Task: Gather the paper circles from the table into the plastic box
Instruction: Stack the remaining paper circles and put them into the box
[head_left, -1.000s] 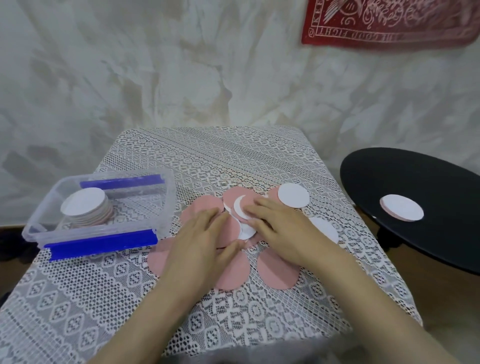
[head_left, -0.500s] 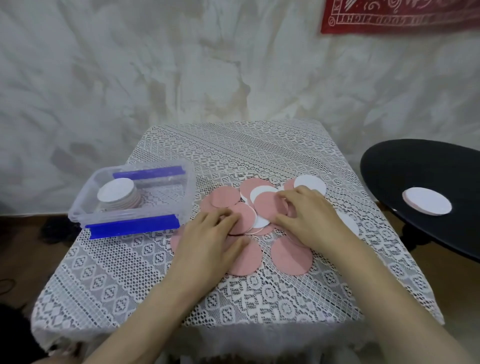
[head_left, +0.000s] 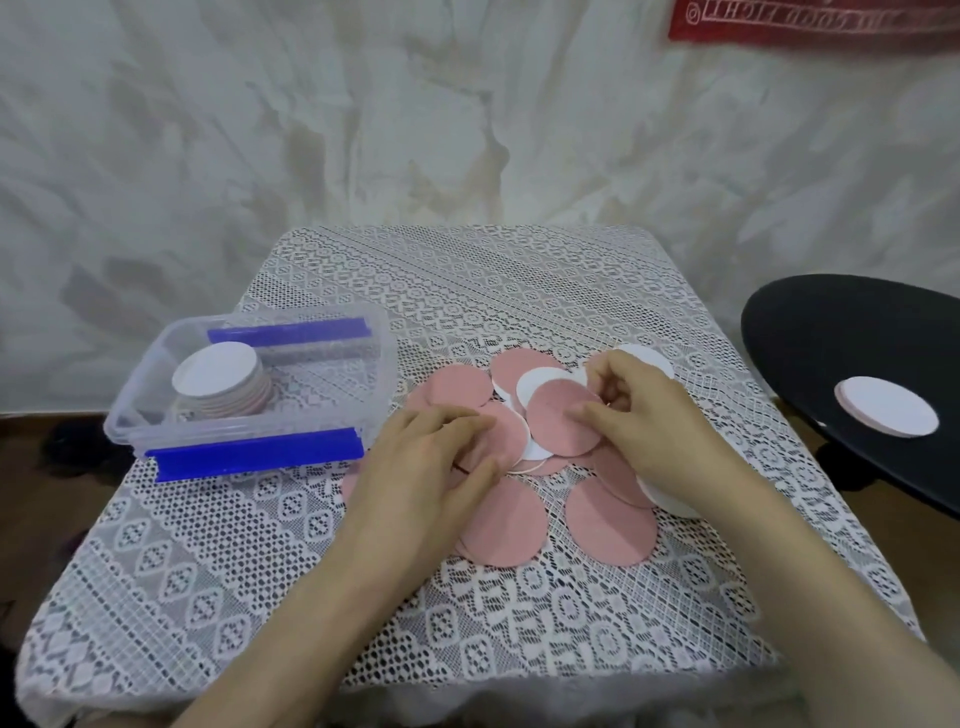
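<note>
My left hand (head_left: 431, 467), fingers loose, resting on the paper circles (head_left: 608, 525) heaped on the table (head_left: 467, 291), my right hand (head_left: 660, 421) pinching the edge of one pink circle (head_left: 563, 415), plastic box (head_left: 130, 426) to the left holding a stack (head_left: 218, 384)

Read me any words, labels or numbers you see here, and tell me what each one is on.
"GOOD ...IGHT": white print, upside down, on the red cloth on the wall; cropped, the rest too blurred to read.
None on the clear plastic box, the pink and white paper circles or the black round table.
</note>
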